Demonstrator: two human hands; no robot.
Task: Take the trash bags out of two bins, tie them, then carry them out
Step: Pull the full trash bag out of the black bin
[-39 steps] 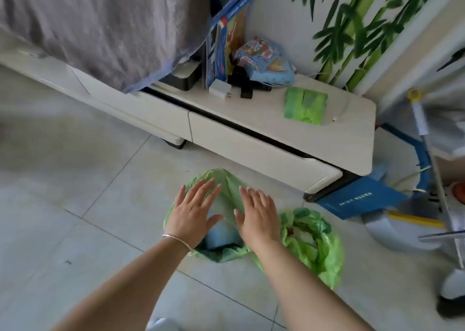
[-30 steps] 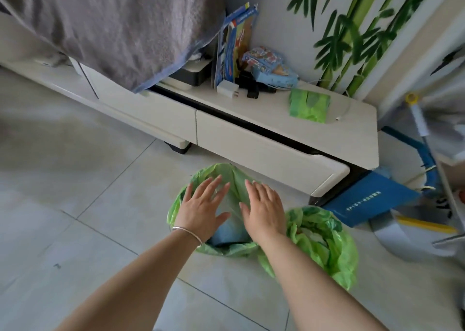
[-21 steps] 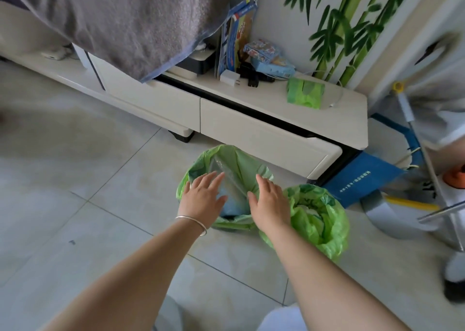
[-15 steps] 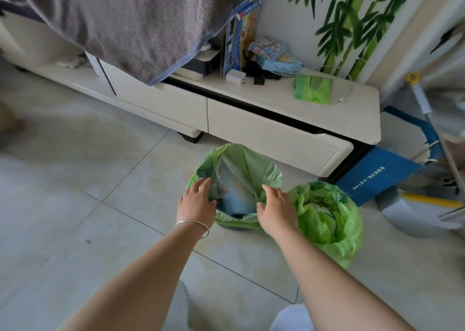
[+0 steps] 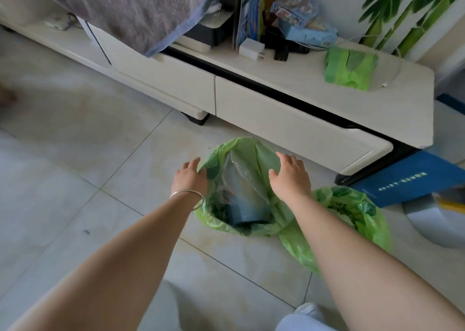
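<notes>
The near green trash bag (image 5: 254, 159) lines a bin on the tiled floor (image 5: 75, 169). Left hand (image 5: 190, 177) and right hand (image 5: 289, 176) rest on opposite sides of its rim, fingers loosely spread, gripping nothing. A second trash bag (image 5: 367, 217) sits just right.

Two green trash bags (image 5: 241, 154) (image 5: 362, 210), two hands (image 5: 190, 179) (image 5: 289, 177), one bracelet (image 5: 187, 193).
</notes>
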